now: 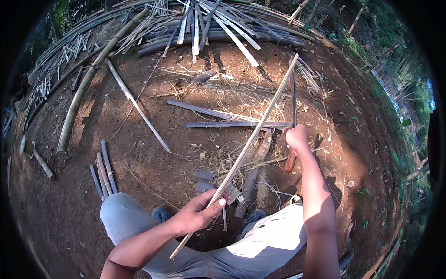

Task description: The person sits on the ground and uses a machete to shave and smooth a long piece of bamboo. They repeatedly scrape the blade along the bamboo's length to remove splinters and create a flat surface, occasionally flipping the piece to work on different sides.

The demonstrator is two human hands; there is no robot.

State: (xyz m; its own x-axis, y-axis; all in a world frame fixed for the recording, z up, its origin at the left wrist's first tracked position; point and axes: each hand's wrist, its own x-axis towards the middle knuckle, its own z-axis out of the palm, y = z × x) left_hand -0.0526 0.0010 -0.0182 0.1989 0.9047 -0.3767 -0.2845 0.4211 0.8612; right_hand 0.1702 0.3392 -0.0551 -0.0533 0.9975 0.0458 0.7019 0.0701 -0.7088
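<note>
A long thin bamboo strip (253, 135) runs diagonally from near my lap up toward the far right. My left hand (199, 213) grips its lower part, thumb on top. My right hand (296, 137) is closed around a long knife (293, 100) with a brown wooden handle; its dark blade points away from me and lies against the strip near the hand. I am seated on bare earth, with my knees in grey trousers (253, 246) at the bottom of the view.
Flat split bamboo slats (232, 124) and curly shavings (232, 160) lie on the ground ahead. A heap of bamboo poles (209, 28) fills the far side. One thick pole (83, 88) lies at left, short cut pieces (103, 173) near my left knee.
</note>
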